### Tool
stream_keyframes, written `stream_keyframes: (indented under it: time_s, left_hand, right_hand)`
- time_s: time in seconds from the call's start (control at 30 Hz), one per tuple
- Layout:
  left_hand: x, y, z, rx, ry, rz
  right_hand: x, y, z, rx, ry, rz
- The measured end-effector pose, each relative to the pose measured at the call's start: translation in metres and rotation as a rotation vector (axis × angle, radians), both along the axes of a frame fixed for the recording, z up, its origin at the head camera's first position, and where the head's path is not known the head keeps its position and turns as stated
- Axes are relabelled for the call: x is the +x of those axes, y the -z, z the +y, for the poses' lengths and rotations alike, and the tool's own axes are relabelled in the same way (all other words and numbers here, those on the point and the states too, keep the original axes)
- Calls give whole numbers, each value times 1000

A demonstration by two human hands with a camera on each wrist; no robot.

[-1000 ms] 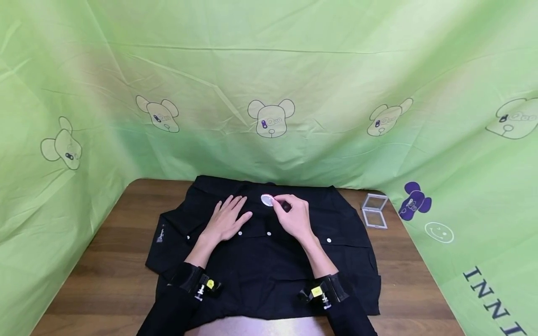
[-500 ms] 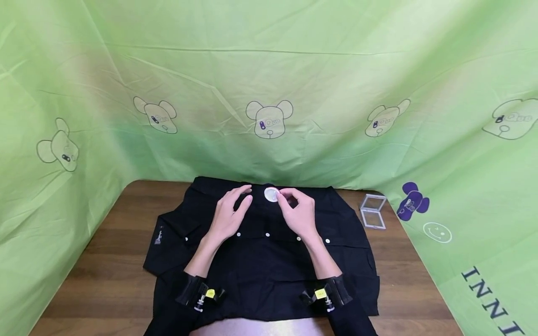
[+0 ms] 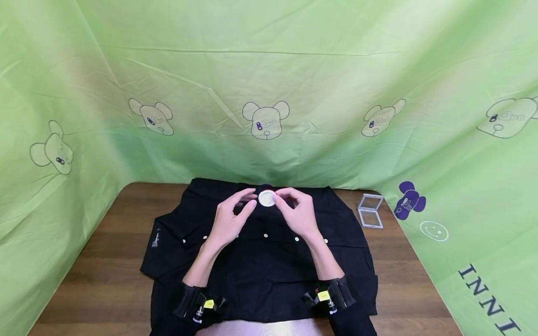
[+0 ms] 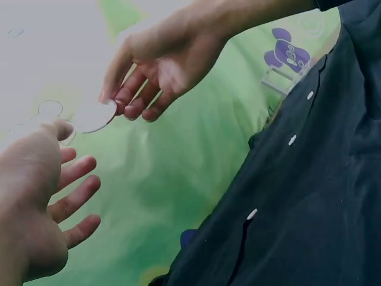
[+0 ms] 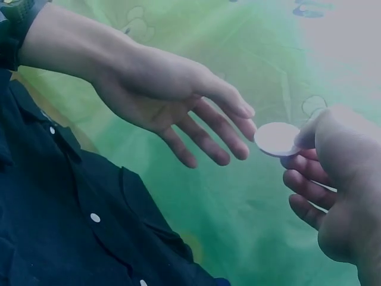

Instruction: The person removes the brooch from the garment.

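Between thumb and fingers my right hand (image 3: 299,212) pinches a small, thin, round whitish disc (image 3: 266,198) by its right edge; in the head view its rim looks pinkish. My left hand (image 3: 230,217) hovers at the disc's left side, thumb and fingers spread apart and holding nothing. Its tips come close to the disc's edge in the right wrist view; whether they touch it I cannot tell. Beneath both hands a black shirt (image 3: 260,266) with white buttons lies spread over the table. What the disc is does not show clearly.
An unfolded clear square case (image 3: 370,211) with two hinged halves lies at the table's back right. The brown wooden table (image 3: 105,261) shows on both sides of the shirt. A green printed curtain (image 3: 201,84) encloses the back and sides.
My left hand has lifted off the shirt and come beside the disc. The right hand has raised the disc, bringing its face into fuller view.
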State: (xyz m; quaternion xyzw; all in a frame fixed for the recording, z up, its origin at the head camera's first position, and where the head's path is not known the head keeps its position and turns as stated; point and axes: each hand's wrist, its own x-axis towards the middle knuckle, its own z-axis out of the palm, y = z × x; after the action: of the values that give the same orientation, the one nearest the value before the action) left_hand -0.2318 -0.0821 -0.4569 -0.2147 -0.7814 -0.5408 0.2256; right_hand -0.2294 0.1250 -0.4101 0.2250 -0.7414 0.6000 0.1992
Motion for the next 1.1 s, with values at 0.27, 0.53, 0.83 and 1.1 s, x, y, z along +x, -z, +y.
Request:
stream_keyframes:
  time_s: [0.27,0.53,0.83,1.1]
  left_hand:
    - [6,-8,4,63,5,-56]
    - [16,-20,11,76,-13,20]
    - [30,-39,14,110,-20,52]
    - [31,-40,16,164,-39,75]
  right_hand:
    - [-12,17,5,15,-78,36]
    - [5,-2,0,45,-109,56]
    - [9,-7,-1,26,-123,37]
    - [14,-12,-2,-6,-196,47]
